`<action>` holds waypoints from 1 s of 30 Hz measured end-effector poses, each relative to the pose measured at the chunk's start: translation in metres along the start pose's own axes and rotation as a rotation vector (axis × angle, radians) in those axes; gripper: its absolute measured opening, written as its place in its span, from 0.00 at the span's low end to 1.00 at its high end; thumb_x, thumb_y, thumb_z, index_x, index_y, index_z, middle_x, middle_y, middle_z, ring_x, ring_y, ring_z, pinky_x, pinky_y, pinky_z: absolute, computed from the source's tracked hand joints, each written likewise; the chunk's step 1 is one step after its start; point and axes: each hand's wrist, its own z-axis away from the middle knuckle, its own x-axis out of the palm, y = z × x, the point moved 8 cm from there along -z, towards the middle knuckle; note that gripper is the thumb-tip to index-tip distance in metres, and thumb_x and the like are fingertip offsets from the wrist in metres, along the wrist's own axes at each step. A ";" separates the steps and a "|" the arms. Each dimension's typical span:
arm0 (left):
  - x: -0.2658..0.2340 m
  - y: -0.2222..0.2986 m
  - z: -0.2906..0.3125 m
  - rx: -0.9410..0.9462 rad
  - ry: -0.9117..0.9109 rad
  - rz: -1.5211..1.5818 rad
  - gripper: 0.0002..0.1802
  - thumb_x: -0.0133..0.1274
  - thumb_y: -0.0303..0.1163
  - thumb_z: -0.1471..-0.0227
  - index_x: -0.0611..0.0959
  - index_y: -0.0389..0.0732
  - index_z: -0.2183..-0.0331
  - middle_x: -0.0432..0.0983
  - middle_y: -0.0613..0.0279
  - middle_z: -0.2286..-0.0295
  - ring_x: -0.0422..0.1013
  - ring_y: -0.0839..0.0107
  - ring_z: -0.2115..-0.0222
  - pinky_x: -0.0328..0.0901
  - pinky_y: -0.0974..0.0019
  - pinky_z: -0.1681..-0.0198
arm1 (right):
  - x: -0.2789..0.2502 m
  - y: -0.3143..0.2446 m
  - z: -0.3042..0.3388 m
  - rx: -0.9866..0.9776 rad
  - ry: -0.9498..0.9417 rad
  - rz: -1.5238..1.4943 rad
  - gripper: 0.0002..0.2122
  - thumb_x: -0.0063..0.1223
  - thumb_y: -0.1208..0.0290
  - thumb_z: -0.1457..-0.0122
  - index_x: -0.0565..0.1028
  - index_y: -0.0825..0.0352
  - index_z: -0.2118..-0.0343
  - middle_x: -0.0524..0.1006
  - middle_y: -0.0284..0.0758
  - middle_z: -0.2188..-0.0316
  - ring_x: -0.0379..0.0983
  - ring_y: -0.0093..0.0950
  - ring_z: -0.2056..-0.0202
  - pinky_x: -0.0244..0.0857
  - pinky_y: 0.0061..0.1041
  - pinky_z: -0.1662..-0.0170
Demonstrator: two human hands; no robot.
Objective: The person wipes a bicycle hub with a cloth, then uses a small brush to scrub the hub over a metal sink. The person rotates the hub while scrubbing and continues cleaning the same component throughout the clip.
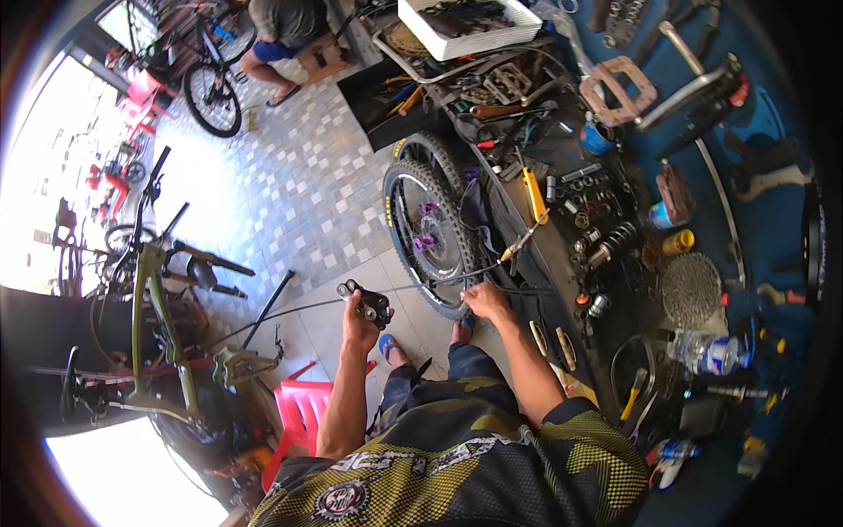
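Observation:
My left hand (358,327) is closed around a black bike part (376,307) with round silver ends, which looks like a suspension link. To its right, my right hand (485,300) has its fingers pinched together, and whatever they hold is too small to make out. It is in front of the lower edge of a bicycle wheel (399,211) with a knobbly tire and purple hub parts. A thin dark cable (307,305) stretches across the view near both hands, from the bike frame side toward the bench.
The workbench (536,237) on the right bears several tools, a coil shock (615,244), a cassette (691,290) and a plastic bottle (709,353). A green bike frame (151,307) stands left, near a red chair (301,408). Another person (290,26) sits at the far end.

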 end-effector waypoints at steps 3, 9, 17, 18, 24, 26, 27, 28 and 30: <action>0.061 -0.030 0.007 0.006 -0.148 0.240 0.24 0.56 0.51 0.38 0.80 0.53 0.45 0.78 0.54 0.47 0.78 0.51 0.49 0.73 0.36 0.47 | -0.071 -0.017 -0.029 -0.448 0.598 -0.026 0.16 0.53 0.69 0.37 0.76 0.69 0.48 0.80 0.57 0.56 0.77 0.56 0.53 0.71 0.48 0.50; 0.099 0.034 0.062 0.079 -0.280 0.243 0.45 0.49 0.65 0.38 0.64 0.50 0.30 0.74 0.49 0.42 0.70 0.40 0.41 0.68 0.33 0.41 | -0.090 -0.028 -0.144 0.026 0.546 0.098 0.29 0.62 0.47 0.40 0.76 0.64 0.44 0.75 0.51 0.45 0.72 0.54 0.43 0.69 0.51 0.41; 0.094 0.047 0.086 0.151 -0.293 0.153 0.49 0.43 0.73 0.38 0.61 0.50 0.29 0.74 0.49 0.42 0.72 0.43 0.42 0.71 0.38 0.43 | -0.101 0.010 -0.190 -0.043 0.459 -0.012 0.18 0.62 0.52 0.39 0.83 0.63 0.58 0.85 0.46 0.58 0.81 0.49 0.54 0.74 0.48 0.51; 0.093 0.047 0.089 0.160 -0.279 0.144 0.46 0.41 0.71 0.35 0.63 0.50 0.30 0.75 0.49 0.43 0.73 0.46 0.43 0.72 0.38 0.44 | -0.102 0.011 -0.188 -0.031 0.465 0.002 0.17 0.62 0.52 0.39 0.83 0.62 0.59 0.85 0.45 0.58 0.82 0.48 0.55 0.74 0.47 0.52; 0.060 0.052 0.084 0.145 -0.091 0.068 0.38 0.41 0.67 0.33 0.70 0.51 0.35 0.77 0.52 0.46 0.77 0.48 0.47 0.73 0.37 0.46 | -0.148 -0.050 -0.137 -0.366 0.602 -0.652 0.15 0.52 0.57 0.33 0.78 0.67 0.64 0.80 0.37 0.67 0.77 0.33 0.63 0.68 0.33 0.56; 0.047 0.062 0.091 0.187 -0.060 0.078 0.32 0.45 0.61 0.31 0.73 0.49 0.39 0.78 0.53 0.47 0.79 0.50 0.50 0.75 0.39 0.48 | -0.146 -0.112 -0.075 -0.524 0.454 -0.906 0.13 0.51 0.60 0.31 0.78 0.65 0.65 0.78 0.29 0.68 0.73 0.24 0.64 0.65 0.27 0.56; 0.040 0.067 0.095 0.200 -0.058 0.081 0.31 0.47 0.59 0.31 0.73 0.47 0.39 0.79 0.53 0.48 0.79 0.50 0.50 0.76 0.40 0.49 | -0.144 -0.153 -0.029 -0.570 0.370 -0.979 0.12 0.51 0.61 0.30 0.78 0.64 0.65 0.77 0.27 0.68 0.72 0.21 0.64 0.63 0.25 0.57; 0.033 0.072 0.096 0.208 -0.068 0.082 0.30 0.48 0.57 0.31 0.73 0.46 0.40 0.79 0.53 0.48 0.79 0.51 0.51 0.76 0.40 0.49 | -0.145 -0.192 0.022 -0.609 0.296 -1.053 0.11 0.50 0.62 0.29 0.79 0.63 0.65 0.77 0.24 0.68 0.71 0.18 0.64 0.62 0.23 0.57; 0.026 0.081 0.091 0.198 -0.113 0.084 0.28 0.51 0.50 0.32 0.73 0.41 0.41 0.79 0.52 0.49 0.80 0.52 0.52 0.77 0.40 0.50 | -0.126 -0.241 0.098 -0.819 0.088 -0.992 0.15 0.50 0.55 0.27 0.81 0.61 0.62 0.79 0.23 0.66 0.71 0.15 0.66 0.63 0.20 0.61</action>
